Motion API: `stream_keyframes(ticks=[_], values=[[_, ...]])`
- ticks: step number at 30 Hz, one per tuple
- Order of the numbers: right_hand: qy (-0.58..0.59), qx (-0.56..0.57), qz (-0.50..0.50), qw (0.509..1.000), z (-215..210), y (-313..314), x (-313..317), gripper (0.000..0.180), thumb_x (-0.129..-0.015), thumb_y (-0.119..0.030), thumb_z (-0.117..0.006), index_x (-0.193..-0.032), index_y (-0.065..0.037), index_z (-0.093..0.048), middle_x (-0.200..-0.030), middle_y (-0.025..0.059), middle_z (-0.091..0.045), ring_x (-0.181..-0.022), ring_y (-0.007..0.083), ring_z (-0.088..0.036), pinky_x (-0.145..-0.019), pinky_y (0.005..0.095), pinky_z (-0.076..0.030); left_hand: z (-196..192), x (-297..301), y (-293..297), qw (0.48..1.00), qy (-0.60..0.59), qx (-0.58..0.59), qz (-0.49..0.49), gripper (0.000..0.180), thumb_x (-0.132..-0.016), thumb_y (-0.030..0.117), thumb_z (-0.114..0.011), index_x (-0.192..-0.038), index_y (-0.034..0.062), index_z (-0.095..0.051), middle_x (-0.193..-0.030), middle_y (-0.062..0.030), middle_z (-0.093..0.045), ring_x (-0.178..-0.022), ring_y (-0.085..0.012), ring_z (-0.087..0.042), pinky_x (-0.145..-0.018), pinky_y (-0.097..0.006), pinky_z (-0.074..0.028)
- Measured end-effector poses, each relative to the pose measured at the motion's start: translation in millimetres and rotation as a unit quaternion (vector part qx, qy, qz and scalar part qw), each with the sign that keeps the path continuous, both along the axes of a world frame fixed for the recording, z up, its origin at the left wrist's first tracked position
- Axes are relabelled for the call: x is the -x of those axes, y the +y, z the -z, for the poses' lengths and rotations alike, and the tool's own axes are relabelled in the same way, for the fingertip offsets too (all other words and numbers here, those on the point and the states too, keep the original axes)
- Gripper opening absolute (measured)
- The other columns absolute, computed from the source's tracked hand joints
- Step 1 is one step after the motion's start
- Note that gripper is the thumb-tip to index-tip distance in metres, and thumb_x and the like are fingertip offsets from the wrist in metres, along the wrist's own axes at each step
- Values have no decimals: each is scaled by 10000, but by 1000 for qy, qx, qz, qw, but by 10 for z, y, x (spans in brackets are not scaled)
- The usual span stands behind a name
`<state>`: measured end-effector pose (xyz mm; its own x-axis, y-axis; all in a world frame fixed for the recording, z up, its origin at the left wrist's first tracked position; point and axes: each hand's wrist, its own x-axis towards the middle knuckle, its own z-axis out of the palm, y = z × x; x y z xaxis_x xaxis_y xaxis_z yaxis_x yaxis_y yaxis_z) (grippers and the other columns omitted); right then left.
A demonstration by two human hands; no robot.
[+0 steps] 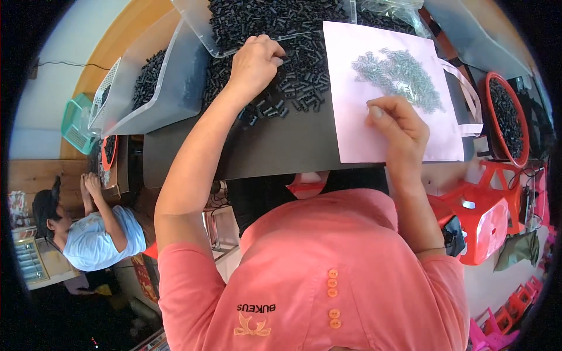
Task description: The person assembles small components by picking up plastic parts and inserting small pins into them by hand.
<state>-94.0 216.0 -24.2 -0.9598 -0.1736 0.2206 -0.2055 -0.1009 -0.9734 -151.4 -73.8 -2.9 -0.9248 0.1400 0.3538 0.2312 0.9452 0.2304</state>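
My left hand (253, 65) reaches over a loose pile of small black plastic pieces (301, 82) on the dark table. Its fingers are curled down into the pile, and whatever they grip is hidden. Beside the pile lies a flat pink tote bag (360, 131) with handles pointing right. A heap of tiny silvery pieces, apparently springs (404, 73), is spread on the bag. Over the bag's near part, just below the heap, my right hand (404, 126) has its thumb and fingers pinched together. Anything between those fingertips is too small to make out.
Clear plastic bins (190, 70) of black pieces stand at the left and far side. A red-rimmed basket (521, 120) of black pieces is at the right, near red plastic stools (489, 225). Another person (102, 234) works at a table on the left.
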Motion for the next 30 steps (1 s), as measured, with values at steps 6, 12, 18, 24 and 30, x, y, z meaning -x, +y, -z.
stream_keyframes(ticks=[6, 12, 18, 24, 30], values=[[9, -6, 1, 1000, 17, -22, 19, 96, -860, -60, -636, -920, 9, -665, -765, 2, -609, -734, 69, -544, -671, 215, -432, 47, 5, 27, 999, 26, 23, 5, 159, -786, 76, -651, -939, 44, -677, -941, -103, -621, -981, -298, -572, -846, -399, -468], [40, -42, 4, 998, 33, -30, 29, 110, -860, -73, -635, -919, 16, -661, -739, 8, -609, -714, 73, -547, -658, 221, -436, 61, -13, 6, 999, 29, 30, 1, 152, -788, 82, -652, -935, 48, -669, -948, -99, -615, -1000, -294, -569, -847, -402, -473], [44, -28, 2, 999, 39, -54, 28, 97, -857, -78, -639, -891, 11, -659, -729, 8, -605, -699, 70, -538, -646, 224, -431, 115, -39, 41, 998, 47, 47, 9, 151, -787, 62, -640, -936, 43, -661, -954, -106, -608, -1000, -302, -566, -842, -416, -483], [69, -47, 17, 996, 74, -55, 54, 94, -850, -83, -641, -873, 8, -653, -707, 8, -599, -671, 74, -536, -626, 224, -426, 72, -191, 61, 988, 155, -8, -7, 174, -795, 36, -616, -965, 30, -649, -928, -142, -606, -941, -349, -565, -849, -441, -456], [80, -55, 9, 995, 137, -123, 88, 101, -826, -88, -621, -840, 6, -657, -659, 15, -585, -638, 72, -529, -592, 233, -419, 30, -862, 379, 973, 153, -170, 45, 155, -794, -21, -607, -939, 11, -650, -856, -124, -582, -875, -289, -585, -780, -362, -473]])
